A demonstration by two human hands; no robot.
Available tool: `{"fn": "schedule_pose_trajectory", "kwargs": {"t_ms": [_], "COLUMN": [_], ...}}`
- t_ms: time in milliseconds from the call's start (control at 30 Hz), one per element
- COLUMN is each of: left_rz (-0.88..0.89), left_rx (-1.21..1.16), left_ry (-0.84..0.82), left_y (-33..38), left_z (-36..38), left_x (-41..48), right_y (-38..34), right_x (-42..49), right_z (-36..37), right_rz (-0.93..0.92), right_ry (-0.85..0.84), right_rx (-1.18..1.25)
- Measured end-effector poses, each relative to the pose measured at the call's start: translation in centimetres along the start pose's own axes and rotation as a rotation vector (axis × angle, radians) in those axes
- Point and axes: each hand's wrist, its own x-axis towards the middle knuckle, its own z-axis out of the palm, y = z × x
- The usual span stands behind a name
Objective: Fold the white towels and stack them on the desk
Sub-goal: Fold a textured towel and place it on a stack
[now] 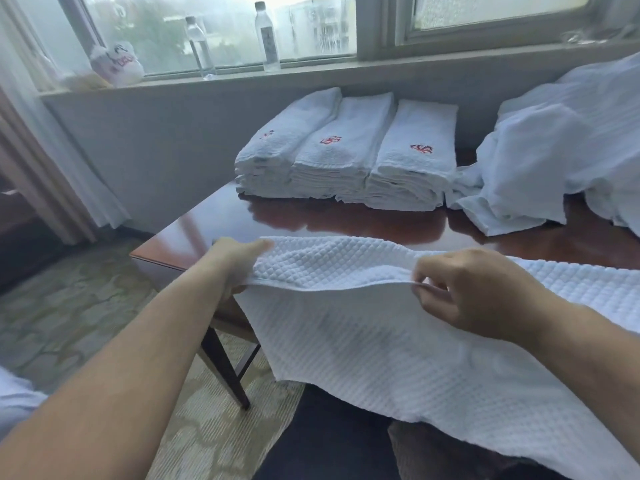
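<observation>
Both hands, left (239, 261) & right (467, 292), pinch towel (363, 327) edge.

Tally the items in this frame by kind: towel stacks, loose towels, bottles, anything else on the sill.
Folded towel stacks: 3
Towel in hands: 1
Unfolded towel heap: 1, number of towels inside unclear
Clear bottles: 2
Plastic bag on sill: 1
Total: 8

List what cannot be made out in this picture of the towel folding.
- Head view: the left hand's fingertips are hidden under the waffle towel.
- The towel's right end runs off the frame edge.
- The unfolded pile is cut off at right; its count is unclear.
- The red embroidery on the folded stacks is too small to read.
- The bottle labels are blurred.
</observation>
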Motion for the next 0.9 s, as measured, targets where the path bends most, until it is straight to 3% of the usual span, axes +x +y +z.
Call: {"fn": "schedule_pose_trajectory", "kwargs": {"t_ms": [200,333,433,567,633,733,900], "left_rz": [0.103,0.15,0.17,0.199,0.286,0.459,0.527], "left_rx": [0.316,0.485,0.524,0.528,0.578,0.464,0.397], "left_ry": [0.076,0.122,0.079,0.126,0.224,0.32,0.269], "left_y": [-0.5,-0.4,-0.2,0.1,-0.3,-0.4,1.5], "left_z": [0.6,1.2,1.2,2.2,3.5,4.9,6.0], "left_x": [0.1,-0.8,-0.6,-0.5,-0.6,-0.4,2.4], "right_y": [0.3,1.7,3.8,4.4,4.8,6.2,8.6], "right_x": [-0.5,0.3,0.2,-1.1,-1.0,-0.3,1.3], "right_z": [0.2,0.0,0.4,2.0,2.2,2.4,3.6], "right_rz": [0.133,0.42,0.595,0.562,0.536,0.537,0.589], "right_ry": [-0.245,-0.019,-0.076,-0.177,-0.169,-0.176,-0.246], "right_rx": [0.18,0.27,0.221,0.269,0.28,0.245,0.163]}}
